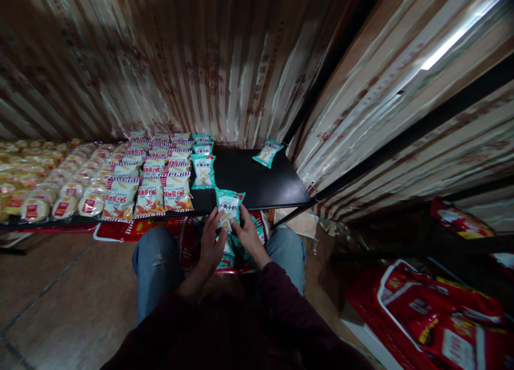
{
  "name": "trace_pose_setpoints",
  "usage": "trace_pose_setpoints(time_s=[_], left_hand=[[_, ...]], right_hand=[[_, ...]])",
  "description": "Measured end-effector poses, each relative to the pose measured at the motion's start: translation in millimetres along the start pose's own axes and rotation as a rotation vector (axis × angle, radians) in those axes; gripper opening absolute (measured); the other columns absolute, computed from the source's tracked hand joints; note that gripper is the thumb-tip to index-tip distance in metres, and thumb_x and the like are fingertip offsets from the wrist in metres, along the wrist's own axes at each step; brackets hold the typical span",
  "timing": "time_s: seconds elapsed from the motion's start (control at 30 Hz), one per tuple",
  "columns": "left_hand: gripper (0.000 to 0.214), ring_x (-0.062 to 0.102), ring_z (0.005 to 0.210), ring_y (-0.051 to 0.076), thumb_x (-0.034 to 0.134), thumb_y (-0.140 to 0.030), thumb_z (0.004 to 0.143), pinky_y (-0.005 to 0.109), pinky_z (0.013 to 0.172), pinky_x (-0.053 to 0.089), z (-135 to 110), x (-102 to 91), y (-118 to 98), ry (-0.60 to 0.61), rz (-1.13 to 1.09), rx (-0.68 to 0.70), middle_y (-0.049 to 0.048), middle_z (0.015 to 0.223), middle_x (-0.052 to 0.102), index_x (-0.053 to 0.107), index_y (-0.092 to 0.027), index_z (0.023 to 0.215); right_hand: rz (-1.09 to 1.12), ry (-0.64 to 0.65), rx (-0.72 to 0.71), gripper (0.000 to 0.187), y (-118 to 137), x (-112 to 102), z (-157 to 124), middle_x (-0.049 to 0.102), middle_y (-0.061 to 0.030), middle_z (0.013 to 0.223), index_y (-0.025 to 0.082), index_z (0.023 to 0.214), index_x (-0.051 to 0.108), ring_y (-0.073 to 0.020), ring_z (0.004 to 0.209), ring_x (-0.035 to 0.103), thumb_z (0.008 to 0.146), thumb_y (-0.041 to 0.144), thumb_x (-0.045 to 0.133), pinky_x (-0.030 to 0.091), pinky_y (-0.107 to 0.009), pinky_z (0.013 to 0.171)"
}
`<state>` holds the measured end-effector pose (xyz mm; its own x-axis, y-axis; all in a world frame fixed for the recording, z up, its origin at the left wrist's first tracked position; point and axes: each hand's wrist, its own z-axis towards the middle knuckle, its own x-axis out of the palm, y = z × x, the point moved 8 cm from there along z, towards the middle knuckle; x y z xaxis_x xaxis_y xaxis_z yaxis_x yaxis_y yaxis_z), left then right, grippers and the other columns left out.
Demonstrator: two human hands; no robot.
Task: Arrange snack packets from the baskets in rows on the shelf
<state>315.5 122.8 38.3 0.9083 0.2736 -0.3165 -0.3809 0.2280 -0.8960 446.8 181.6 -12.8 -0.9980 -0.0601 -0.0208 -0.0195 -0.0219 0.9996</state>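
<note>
Both left hand and right hand grip one teal snack packet near the black shelf.

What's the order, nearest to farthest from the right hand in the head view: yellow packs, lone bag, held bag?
1. Held bag: at the shelf's front edge.
2. Lone bag: shelf's back right.
3. Yellow packs: far left.

Dimly lit scene: a white slit glares at two o'clock, dark clothing sinks into shadow at six, outer edges stretched and soft.
</note>
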Motion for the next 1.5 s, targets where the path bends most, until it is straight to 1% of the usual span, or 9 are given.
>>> trace_pose_setpoints(time_s=[0.17,0.3,0.53,0.7,0.83,1.03,1.17,1.37,1.5], left_hand=[[0.042,0.039,0.131,0.022,0.043,-0.022,0.087,0.042,0.108,0.033,5.8,-5.1,4.9,-0.018,0.062,0.023,0.0122,0.142,0.041,0.047,-0.019,0.129],[0.042,0.04,0.13,0.022,0.042,-0.022,0.087,0.041,0.108,0.033,13.5,-10.3,7.5,-0.072,0.13,0.042,0.0128,0.14,0.043,0.046,-0.018,0.129],[0.046,0.036,0.133,0.023,0.041,-0.023,0.088,0.043,0.108,0.032,38.1,-16.8,6.5,-0.129,0.214,0.106,0.0154,0.144,0.038,0.041,-0.017,0.134],[0.047,0.036,0.133,0.024,0.041,-0.024,0.089,0.042,0.108,0.032,54.1,-20.0,15.3,-0.183,0.252,0.138,0.0184,0.142,0.038,0.041,-0.013,0.134],[0.046,0.037,0.132,0.024,0.04,-0.025,0.089,0.044,0.108,0.032,64.6,-21.8,26.7,-0.215,0.269,0.103,0.0164,0.142,0.04,0.041,-0.015,0.134],[0.047,0.036,0.132,0.025,0.04,-0.024,0.088,0.047,0.109,0.031,73.9,-20.5,38.1,-0.232,0.281,0.08,0.0172,0.142,0.04,0.041,-0.015,0.135],[0.047,0.036,0.132,0.025,0.041,-0.022,0.088,0.047,0.108,0.031,76.3,-19.8,45.4,-0.245,0.294,0.061,0.0164,0.143,0.04,0.042,-0.016,0.134],[0.047,0.035,0.133,0.025,0.04,-0.02,0.087,0.047,0.108,0.032,81.2,-19.7,47.8,-0.231,0.3,0.066,0.015,0.143,0.039,0.042,-0.017,0.134],[0.048,0.034,0.134,0.025,0.04,-0.019,0.087,0.047,0.108,0.032,82.4,-19.4,48.5,-0.217,0.314,0.066,0.0151,0.144,0.037,0.04,-0.017,0.135]], right_hand=[[-0.062,0.019,0.006,0.068,0.0,8.7,8.2,0.049,-0.009,0.137,0.019,0.138,0.037,-0.0246,0.126,0.045,0.077,0.035,0.06,0.034,-0.044,0.108],[-0.117,0.055,-0.034,0.067,7.7,18.5,19.1,0.044,-0.0099,0.141,0.017,0.139,0.035,-0.0235,0.128,0.043,0.078,0.035,0.057,0.031,-0.043,0.11],[-0.177,0.116,-0.118,0.066,27.3,39.9,50.7,0.046,-0.0087,0.14,0.016,0.141,0.032,-0.0226,0.128,0.044,0.081,0.034,0.053,0.033,-0.041,0.108],[-0.242,0.126,-0.133,0.07,35.4,54.1,67.0,0.045,-0.0105,0.14,0.014,0.141,0.032,-0.0242,0.127,0.044,0.079,0.035,0.055,0.032,-0.04,0.108],[-0.307,0.122,-0.162,0.07,33.0,63.7,76.8,0.045,-0.0134,0.138,0.013,0.14,0.033,-0.026,0.128,0.041,0.078,0.038,0.055,0.03,-0.041,0.109],[-0.368,0.083,-0.214,0.064,24.6,70.8,90.3,0.045,-0.0115,0.138,0.017,0.138,0.037,-0.0249,0.131,0.036,0.08,0.039,0.054,0.027,-0.042,0.11],[-0.359,0.087,-0.196,0.064,17.4,74.2,94.7,0.042,-0.0118,0.14,0.017,0.138,0.037,-0.0244,0.132,0.035,0.082,0.042,0.052,0.026,-0.043,0.111],[-0.342,0.091,-0.141,0.064,9.2,77.0,98.6,0.043,-0.0118,0.141,0.017,0.14,0.035,-0.0247,0.131,0.039,0.083,0.042,0.052,0.03,-0.043,0.11],[-0.333,0.091,-0.167,0.065,11.3,78.0,100.5,0.043,-0.01,0.142,0.018,0.141,0.033,-0.0239,0.13,0.041,0.083,0.04,0.052,0.03,-0.041,0.109]])
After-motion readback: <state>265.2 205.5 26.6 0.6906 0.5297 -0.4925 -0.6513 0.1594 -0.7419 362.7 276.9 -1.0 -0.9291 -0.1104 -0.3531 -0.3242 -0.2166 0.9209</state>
